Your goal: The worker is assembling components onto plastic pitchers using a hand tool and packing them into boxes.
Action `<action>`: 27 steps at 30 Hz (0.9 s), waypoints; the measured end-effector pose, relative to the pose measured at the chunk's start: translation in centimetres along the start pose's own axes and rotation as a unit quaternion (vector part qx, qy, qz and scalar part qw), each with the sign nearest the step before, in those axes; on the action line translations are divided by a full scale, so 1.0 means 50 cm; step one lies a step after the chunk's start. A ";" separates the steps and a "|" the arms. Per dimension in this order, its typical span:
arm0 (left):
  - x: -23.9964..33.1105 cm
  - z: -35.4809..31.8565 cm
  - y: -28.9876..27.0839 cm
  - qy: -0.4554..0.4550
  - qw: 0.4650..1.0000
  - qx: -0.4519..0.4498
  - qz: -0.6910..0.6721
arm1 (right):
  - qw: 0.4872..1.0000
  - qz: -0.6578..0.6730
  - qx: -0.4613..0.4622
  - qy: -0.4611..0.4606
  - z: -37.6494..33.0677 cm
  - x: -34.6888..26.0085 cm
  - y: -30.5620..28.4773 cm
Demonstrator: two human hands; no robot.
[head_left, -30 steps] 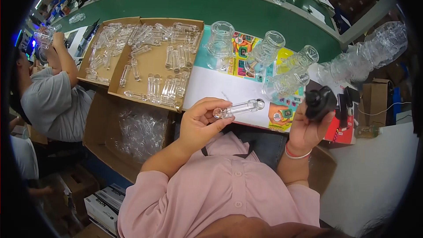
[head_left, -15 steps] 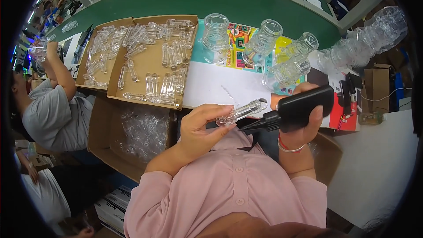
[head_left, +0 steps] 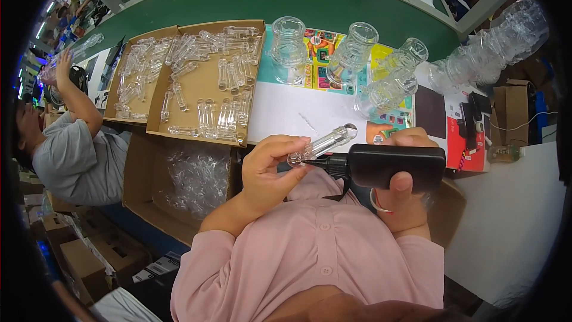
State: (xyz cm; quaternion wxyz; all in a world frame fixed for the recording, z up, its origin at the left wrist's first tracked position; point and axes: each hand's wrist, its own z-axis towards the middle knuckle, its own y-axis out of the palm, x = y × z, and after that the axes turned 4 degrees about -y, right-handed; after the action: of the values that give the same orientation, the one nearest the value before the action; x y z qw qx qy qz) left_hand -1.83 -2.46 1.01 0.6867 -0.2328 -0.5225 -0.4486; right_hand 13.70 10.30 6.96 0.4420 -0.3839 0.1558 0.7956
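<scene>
My left hand (head_left: 271,167) pinches a clear plastic tube (head_left: 322,145) at chest height, the tube slanting up to the right. My right hand (head_left: 405,185) grips a black handheld tool (head_left: 387,166) held level, its narrow black tip touching the lower end of the tube. Both hands are close to my pink shirt, over the near edge of the table.
Two shallow cardboard trays (head_left: 199,83) hold several clear tubes. Clear plastic jars (head_left: 351,53) stand on colourful printed sheets, with a stacked row (head_left: 494,53) at right. A carton of clear parts (head_left: 196,179) sits below the table. A person in grey (head_left: 71,149) works at left.
My right hand brought the black tool from the right side of the table over to the tube; its tip now meets the tube's end. The left hand kept the tube near my chest.
</scene>
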 end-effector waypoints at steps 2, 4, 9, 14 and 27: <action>0.001 -0.002 0.001 0.005 1.000 0.000 0.000 | 1.000 -0.011 -0.005 -0.017 0.000 0.002 -0.001; 0.002 -0.002 0.001 0.011 1.000 -0.002 0.000 | 0.999 -0.022 -0.009 -0.035 -0.002 0.002 -0.002; 0.004 0.008 0.005 0.031 0.999 -0.005 0.011 | 0.998 -0.033 -0.013 -0.057 -0.004 0.007 -0.002; 0.006 0.006 0.000 0.045 0.998 -0.001 0.043 | 0.999 -0.012 -0.010 -0.029 -0.001 0.001 0.003; 0.017 0.018 -0.010 0.114 0.982 -0.025 0.149 | 1.000 0.006 -0.005 0.017 0.005 -0.011 -0.002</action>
State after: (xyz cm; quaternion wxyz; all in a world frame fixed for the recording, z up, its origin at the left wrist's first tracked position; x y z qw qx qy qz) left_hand -2.66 -2.30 2.03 0.7949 -0.2728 -0.3886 -0.3779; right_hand 13.85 10.19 7.52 0.4323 -0.3991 0.1615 0.7923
